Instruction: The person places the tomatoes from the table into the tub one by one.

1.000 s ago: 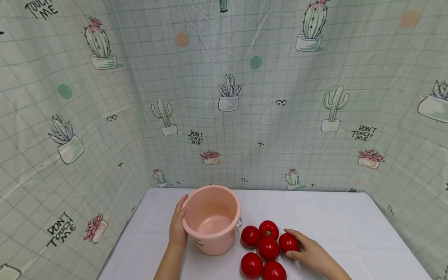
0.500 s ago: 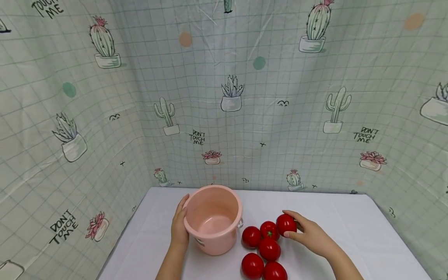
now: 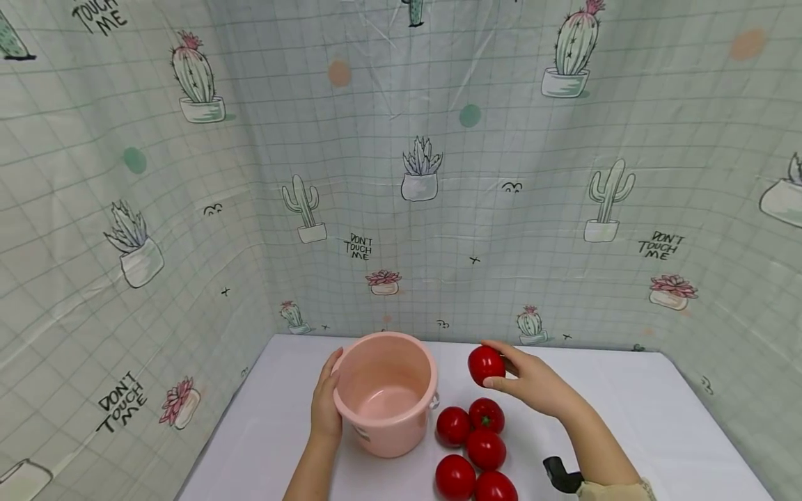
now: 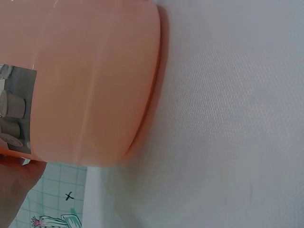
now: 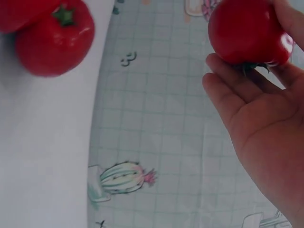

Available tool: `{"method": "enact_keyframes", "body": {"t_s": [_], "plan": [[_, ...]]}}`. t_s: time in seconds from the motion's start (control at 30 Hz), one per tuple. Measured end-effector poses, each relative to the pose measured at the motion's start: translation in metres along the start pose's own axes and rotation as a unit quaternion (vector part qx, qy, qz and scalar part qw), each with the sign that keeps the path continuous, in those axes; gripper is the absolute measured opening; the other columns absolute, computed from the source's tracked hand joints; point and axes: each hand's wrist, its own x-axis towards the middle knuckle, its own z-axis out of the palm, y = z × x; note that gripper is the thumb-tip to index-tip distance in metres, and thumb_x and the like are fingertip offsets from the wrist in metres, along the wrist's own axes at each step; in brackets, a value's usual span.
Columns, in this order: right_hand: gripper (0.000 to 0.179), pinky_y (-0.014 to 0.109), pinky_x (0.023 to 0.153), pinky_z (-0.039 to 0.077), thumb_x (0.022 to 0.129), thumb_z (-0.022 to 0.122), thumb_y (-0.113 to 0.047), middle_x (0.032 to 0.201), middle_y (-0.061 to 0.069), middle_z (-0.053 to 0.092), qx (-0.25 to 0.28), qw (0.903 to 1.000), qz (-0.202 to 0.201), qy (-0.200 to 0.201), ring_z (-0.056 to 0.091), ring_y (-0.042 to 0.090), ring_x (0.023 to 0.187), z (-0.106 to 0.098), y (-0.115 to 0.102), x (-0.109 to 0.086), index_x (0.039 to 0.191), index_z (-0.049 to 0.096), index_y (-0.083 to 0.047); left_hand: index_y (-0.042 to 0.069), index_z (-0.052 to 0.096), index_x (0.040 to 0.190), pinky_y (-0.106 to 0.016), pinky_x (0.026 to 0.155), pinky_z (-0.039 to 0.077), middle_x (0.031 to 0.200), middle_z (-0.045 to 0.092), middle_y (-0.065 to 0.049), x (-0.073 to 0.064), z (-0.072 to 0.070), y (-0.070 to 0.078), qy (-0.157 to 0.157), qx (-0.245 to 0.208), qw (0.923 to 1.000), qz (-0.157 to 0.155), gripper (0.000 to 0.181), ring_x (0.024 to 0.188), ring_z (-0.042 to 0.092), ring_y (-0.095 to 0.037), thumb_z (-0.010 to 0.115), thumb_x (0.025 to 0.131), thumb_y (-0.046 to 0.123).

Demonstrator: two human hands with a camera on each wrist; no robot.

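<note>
The right hand (image 3: 532, 384) pinches one red tomato (image 3: 485, 365) between thumb and fingers, clear of the table (image 3: 617, 396). From where I stand, the governing relation is lateral: the pink bucket (image 3: 390, 437), mouth upward, lies left of that tomato, near but apart. The tomato is round, without evident long axis. The left hand (image 3: 325, 410), nearer the bucket, grips its left side at the rim. Five other tomatoes (image 3: 485, 449) sit right of the bucket.

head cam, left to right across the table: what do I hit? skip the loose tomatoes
Left hand → pink bucket → held red tomato → right hand.
</note>
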Motion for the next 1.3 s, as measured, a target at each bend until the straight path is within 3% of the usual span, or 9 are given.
{"method": "enact_keyframes", "body": {"t_s": [0.2,0.67,0.8,1.0,1.3], "plan": [[0.072,0.057,0.108,0.043,0.088,0.07,-0.046,0.148,0.005,0.051,0.019,0.9994,-0.016,-0.024,0.047,0.032,0.139,-0.001,-0.019,0.018,0.15,0.039,-0.028,0.026,0.042,0.149,-0.048,0.123,0.02,0.16,0.036,-0.002,0.0,0.002,-0.001,0.002,0.015,0.9998,0.009,0.047,0.15,0.025,-0.019,0.028,0.104,0.025],[0.066,0.044,0.096,0.055,0.086,0.073,-0.044,0.139,0.0,0.057,0.009,0.9943,-0.041,-0.098,0.055,0.028,0.128,0.02,-0.063,0.071,0.146,0.045,-0.035,0.028,0.045,0.147,-0.046,0.121,0.025,0.156,0.041,0.004,0.003,0.002,-0.002,0.011,0.01,0.9999,0.003,0.046,0.148,0.03,-0.017,0.031,0.104,0.025],[0.064,0.043,0.097,0.054,0.085,0.074,-0.047,0.137,-0.005,0.058,-0.007,0.9922,-0.04,-0.118,0.056,0.021,0.123,0.03,-0.07,0.085,0.142,0.048,-0.04,0.029,0.044,0.147,-0.047,0.121,0.025,0.157,0.041,0.004,0.003,0.002,-0.002,0.014,0.018,0.9997,0.005,0.045,0.149,0.03,-0.019,0.031,0.104,0.028],[0.064,0.045,0.103,0.051,0.082,0.074,-0.051,0.142,-0.009,0.054,-0.034,0.9866,-0.052,-0.151,0.053,0.02,0.129,0.043,-0.079,0.103,0.141,0.05,-0.042,0.033,0.044,0.147,-0.052,0.121,0.026,0.156,0.041,0.007,0.003,0.004,-0.004,0.007,0.031,0.9995,0.002,0.044,0.15,0.029,-0.02,0.03,0.105,0.034],[0.06,0.04,0.101,0.051,0.087,0.072,-0.04,0.136,-0.007,0.058,-0.061,0.971,-0.057,-0.224,0.055,0.019,0.123,0.066,-0.092,0.126,0.142,0.053,-0.028,0.036,0.045,0.146,-0.053,0.12,0.028,0.156,0.042,0.008,0.004,0.0,-0.004,0.011,0.06,0.9982,0.004,0.045,0.149,0.031,-0.021,0.026,0.105,0.033]]}}
